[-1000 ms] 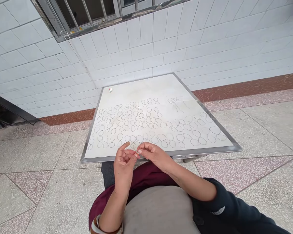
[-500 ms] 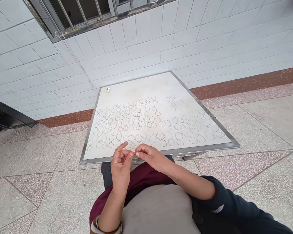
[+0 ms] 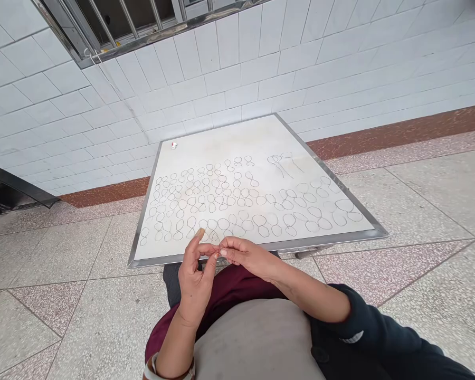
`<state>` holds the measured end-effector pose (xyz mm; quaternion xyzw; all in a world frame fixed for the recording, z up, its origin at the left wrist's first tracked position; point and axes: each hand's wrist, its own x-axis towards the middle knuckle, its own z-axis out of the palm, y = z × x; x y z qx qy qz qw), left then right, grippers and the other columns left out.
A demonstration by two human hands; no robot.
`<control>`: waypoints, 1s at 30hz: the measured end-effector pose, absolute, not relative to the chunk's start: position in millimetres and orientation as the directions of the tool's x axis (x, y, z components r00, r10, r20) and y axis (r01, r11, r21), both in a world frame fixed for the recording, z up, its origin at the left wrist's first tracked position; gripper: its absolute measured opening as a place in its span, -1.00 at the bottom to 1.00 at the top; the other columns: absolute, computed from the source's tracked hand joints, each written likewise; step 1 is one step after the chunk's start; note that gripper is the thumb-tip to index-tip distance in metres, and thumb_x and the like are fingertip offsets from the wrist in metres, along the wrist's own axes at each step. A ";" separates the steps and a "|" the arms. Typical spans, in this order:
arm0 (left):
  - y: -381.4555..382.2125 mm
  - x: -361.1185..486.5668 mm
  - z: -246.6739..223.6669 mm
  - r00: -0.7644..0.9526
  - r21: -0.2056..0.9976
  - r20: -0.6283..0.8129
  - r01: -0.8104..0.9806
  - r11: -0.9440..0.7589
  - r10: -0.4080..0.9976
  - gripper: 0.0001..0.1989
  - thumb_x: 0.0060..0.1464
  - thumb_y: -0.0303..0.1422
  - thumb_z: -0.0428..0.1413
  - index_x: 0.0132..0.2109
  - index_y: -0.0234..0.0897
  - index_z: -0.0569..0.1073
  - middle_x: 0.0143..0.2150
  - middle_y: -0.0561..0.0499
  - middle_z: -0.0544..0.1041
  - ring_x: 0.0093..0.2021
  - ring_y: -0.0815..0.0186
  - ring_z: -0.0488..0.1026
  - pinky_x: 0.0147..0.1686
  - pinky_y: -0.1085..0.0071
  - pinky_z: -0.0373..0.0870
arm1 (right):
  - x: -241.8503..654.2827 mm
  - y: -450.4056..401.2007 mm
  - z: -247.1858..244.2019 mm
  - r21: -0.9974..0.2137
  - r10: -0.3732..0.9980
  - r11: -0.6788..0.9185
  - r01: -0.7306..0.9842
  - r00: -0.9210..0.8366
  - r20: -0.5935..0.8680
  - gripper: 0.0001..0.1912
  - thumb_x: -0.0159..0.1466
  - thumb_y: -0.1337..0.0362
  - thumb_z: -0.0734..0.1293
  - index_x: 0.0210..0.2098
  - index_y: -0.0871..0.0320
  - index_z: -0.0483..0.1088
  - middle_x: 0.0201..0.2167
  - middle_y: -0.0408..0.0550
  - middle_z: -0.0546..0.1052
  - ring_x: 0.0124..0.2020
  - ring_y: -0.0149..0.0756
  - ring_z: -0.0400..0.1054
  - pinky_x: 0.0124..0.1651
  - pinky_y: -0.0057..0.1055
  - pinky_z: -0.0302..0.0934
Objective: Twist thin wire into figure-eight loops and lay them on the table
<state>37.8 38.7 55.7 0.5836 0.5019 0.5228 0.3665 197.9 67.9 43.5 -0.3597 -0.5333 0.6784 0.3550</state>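
Observation:
My left hand (image 3: 198, 272) and my right hand (image 3: 249, 257) meet fingertip to fingertip at the near edge of the white table (image 3: 221, 137). Thumb and index finger of each are pinched on something thin and reddish, too small to make out. The left middle finger sticks up and looks wrapped at its tip. Beyond my hands, rows of thin dark wire-like loops (image 3: 263, 231), many shaped like a figure eight, lie on the tabletop. Longer loops with loose tails (image 3: 279, 164) lie apart at the right.
A small red-and-white object (image 3: 174, 145) rests near the table's far left corner. The table has a grey metal rim (image 3: 332, 177). Behind it stand a white tiled wall (image 3: 229, 84) and a barred window (image 3: 130, 21).
My hands remain together at the table edge, fingertips slightly lower. The left index finger has bent closer to the thumb. The view has shifted a little.

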 end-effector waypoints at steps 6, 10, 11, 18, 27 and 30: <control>35.8 40.6 53.6 -0.083 0.932 0.289 0.252 -0.260 0.954 -0.45 0.07 -0.40 0.19 0.21 -0.11 0.30 -0.24 0.02 0.56 -0.21 0.28 0.50 -0.01 0.23 0.38 | 196.1 68.3 42.4 -0.967 0.861 -0.227 -0.114 -0.488 -0.144 -0.61 0.17 -0.09 0.34 -0.39 0.15 0.33 -0.47 -0.20 0.28 -0.41 -0.40 0.13 -0.28 -0.39 0.06; 34.7 40.8 49.8 -0.096 0.915 0.319 0.291 -0.280 0.943 -0.49 0.08 -0.40 0.19 0.18 -0.11 0.32 -0.26 0.04 0.55 -0.24 0.32 0.50 -0.06 0.27 0.40 | 194.4 68.7 42.2 -0.952 0.853 -0.270 -0.143 -0.495 -0.167 -0.60 0.13 -0.09 0.37 -0.39 0.15 0.34 -0.50 -0.22 0.27 -0.44 -0.41 0.11 -0.31 -0.40 0.03; 34.5 41.1 49.6 -0.103 0.913 0.322 0.297 -0.279 0.941 -0.51 0.08 -0.40 0.18 0.17 -0.11 0.32 -0.25 0.04 0.55 -0.25 0.32 0.50 -0.08 0.29 0.41 | 193.9 68.7 42.5 -0.950 0.853 -0.276 -0.149 -0.494 -0.170 -0.60 0.13 -0.09 0.37 -0.39 0.15 0.34 -0.50 -0.22 0.27 -0.45 -0.41 0.10 -0.32 -0.40 0.02; 35.1 39.8 50.8 -0.086 0.923 0.282 0.295 -0.246 0.956 -0.50 0.12 -0.38 0.15 0.20 -0.11 0.28 -0.24 0.02 0.55 -0.22 0.29 0.51 -0.08 0.26 0.42 | 193.3 68.7 42.2 -0.928 0.843 -0.327 -0.179 -0.500 -0.201 -0.61 0.12 -0.07 0.38 -0.41 0.16 0.33 -0.52 -0.24 0.24 -0.48 -0.43 0.07 -0.34 -0.42 -0.03; 38.0 45.0 45.5 -0.138 0.925 0.284 0.300 -0.233 0.949 -0.55 0.14 -0.36 0.13 0.17 -0.15 0.29 -0.25 0.00 0.53 -0.27 0.31 0.50 -0.18 0.32 0.44 | 187.7 65.5 40.6 -0.961 0.902 -0.248 -0.123 -0.390 -0.183 -0.67 0.18 0.00 0.33 -0.42 0.15 0.30 -0.52 -0.24 0.24 -0.47 -0.42 0.06 -0.35 -0.41 -0.03; 40.6 48.6 44.0 -0.187 0.943 0.240 0.276 -0.184 0.952 -0.55 0.13 -0.35 0.14 0.16 -0.15 0.29 -0.25 0.01 0.53 -0.28 0.33 0.49 -0.19 0.34 0.43 | 184.6 65.3 41.9 -0.977 0.928 -0.198 -0.079 -0.335 -0.161 -0.70 0.20 0.03 0.30 -0.43 0.14 0.29 -0.52 -0.24 0.24 -0.48 -0.42 0.05 -0.36 -0.42 -0.04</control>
